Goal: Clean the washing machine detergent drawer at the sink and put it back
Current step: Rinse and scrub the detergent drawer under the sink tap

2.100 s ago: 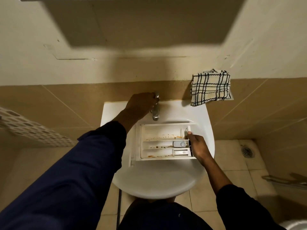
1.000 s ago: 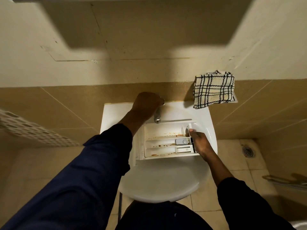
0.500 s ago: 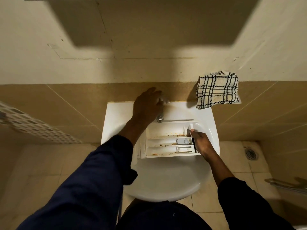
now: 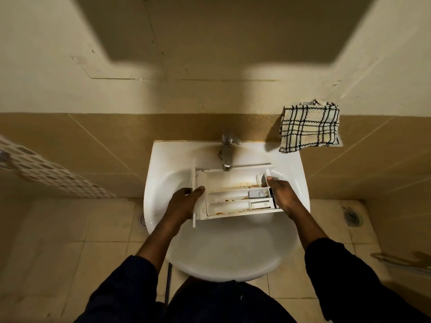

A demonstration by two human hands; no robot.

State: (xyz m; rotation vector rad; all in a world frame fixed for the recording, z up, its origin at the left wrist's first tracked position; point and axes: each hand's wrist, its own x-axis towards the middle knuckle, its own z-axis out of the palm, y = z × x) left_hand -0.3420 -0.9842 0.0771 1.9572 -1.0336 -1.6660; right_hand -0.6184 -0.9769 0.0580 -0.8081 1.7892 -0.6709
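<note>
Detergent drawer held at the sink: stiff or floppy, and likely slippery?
Probably stiff: the detergent drawer spans between the left hand and right hand without sagging. Likely light, being thin-walled white plastic. Possibly slippery if wetted under the tap.

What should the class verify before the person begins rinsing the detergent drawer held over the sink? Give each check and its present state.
1. Left hand grips the detergent drawer at its front panel: ok.
2. Right hand holds the opposite end: ok.
3. Drawer sits below the faucet spout, over the sink: ok.
4. Water running: cannot tell.
5. Compartments free of brown residue: not ok.
</note>
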